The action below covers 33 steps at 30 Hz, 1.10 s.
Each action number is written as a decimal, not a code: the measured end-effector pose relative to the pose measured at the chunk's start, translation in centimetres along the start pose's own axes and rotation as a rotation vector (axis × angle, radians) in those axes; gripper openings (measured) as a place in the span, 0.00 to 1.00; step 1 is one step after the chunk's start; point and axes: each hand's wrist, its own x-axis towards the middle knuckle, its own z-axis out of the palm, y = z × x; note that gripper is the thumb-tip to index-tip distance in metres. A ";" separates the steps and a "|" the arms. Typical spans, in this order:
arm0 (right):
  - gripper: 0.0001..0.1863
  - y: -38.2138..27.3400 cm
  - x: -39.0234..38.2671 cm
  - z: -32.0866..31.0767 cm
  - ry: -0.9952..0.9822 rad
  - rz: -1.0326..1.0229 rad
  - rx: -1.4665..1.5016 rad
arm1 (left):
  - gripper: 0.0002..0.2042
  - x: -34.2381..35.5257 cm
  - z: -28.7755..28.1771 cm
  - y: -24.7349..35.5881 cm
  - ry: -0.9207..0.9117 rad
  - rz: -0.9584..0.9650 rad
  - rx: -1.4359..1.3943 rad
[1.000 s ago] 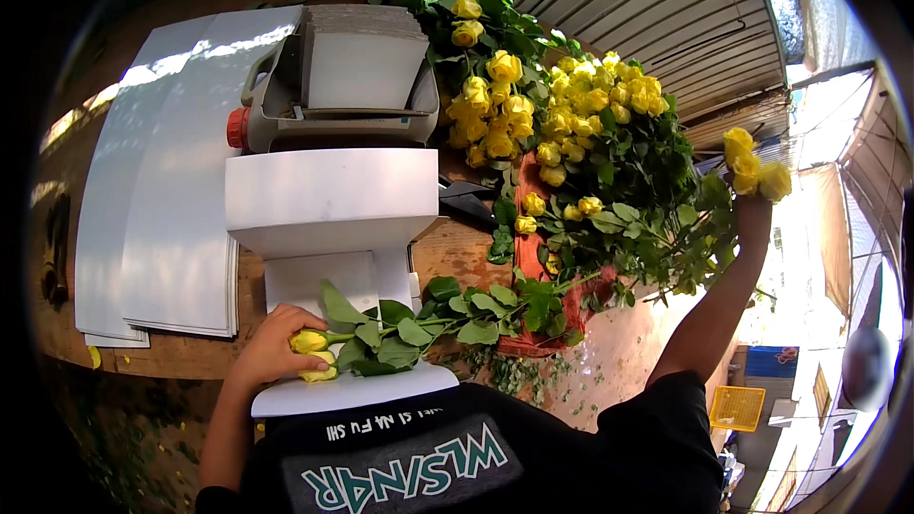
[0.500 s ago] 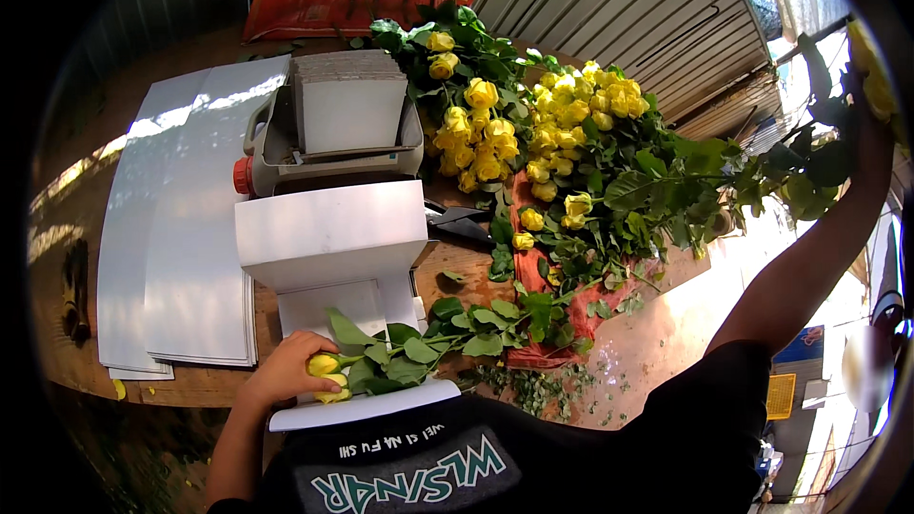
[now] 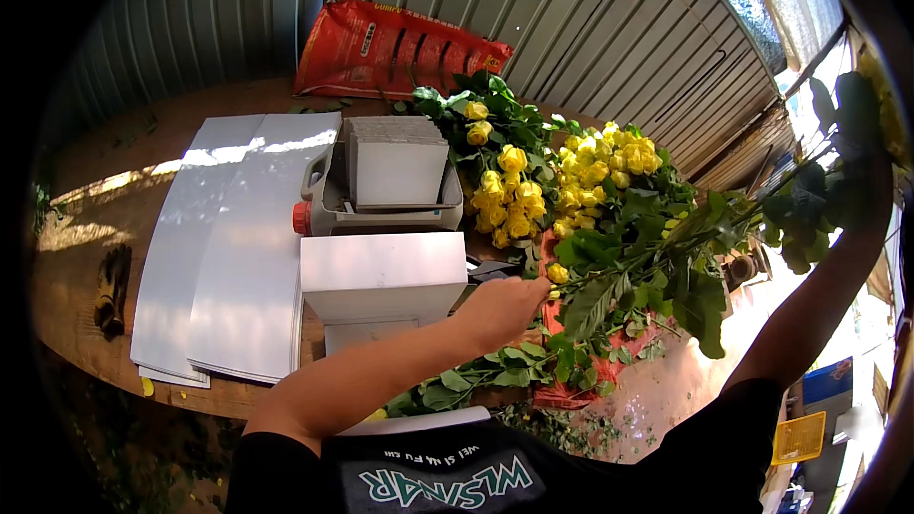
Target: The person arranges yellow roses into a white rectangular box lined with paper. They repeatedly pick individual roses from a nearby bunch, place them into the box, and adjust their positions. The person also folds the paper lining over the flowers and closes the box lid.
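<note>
My left hand (image 3: 514, 312) reaches across to the middle of the table. Its fingers are closed at a yellow rose (image 3: 558, 273) on a leafy stem; the fingertips are partly hidden. At the far right edge, dark and blurred, my right hand (image 3: 868, 148) is raised among leafy rose stems (image 3: 733, 214) and a yellow bloom, its fingers closed about them. Below my left forearm lie rose stems (image 3: 466, 383) across an opened white carton (image 3: 386, 271), their blooms mostly covered by the arm. Further back are two heaps of yellow roses (image 3: 509, 200).
Flat white cardboard sheets (image 3: 228, 266) are stacked at left. A cut-open jug (image 3: 381, 219) with a red cap holds grey-white card pieces (image 3: 400, 167). Pruning shears (image 3: 490, 269) lie beside the carton. A glove (image 3: 112, 290) is at far left, a red bag (image 3: 400, 48) at the back wall.
My left hand has left the rose blooms at the carton and moved right to the rose on the heap. The view has shifted; my right arm stays raised with the stems.
</note>
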 end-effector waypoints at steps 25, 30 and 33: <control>0.19 3.7 19.6 5.8 0.663 -0.071 -0.475 | 0.10 -13.8 -2.4 -5.5 -0.496 -0.477 -0.280; 0.19 1.6 22.8 16.7 0.667 -0.310 -0.289 | 0.12 -13.4 -1.7 -7.6 -0.581 -0.589 -0.295; 0.20 1.6 16.5 33.7 0.525 -0.632 0.026 | 0.13 -13.7 -1.9 -8.0 -0.568 -0.654 -0.421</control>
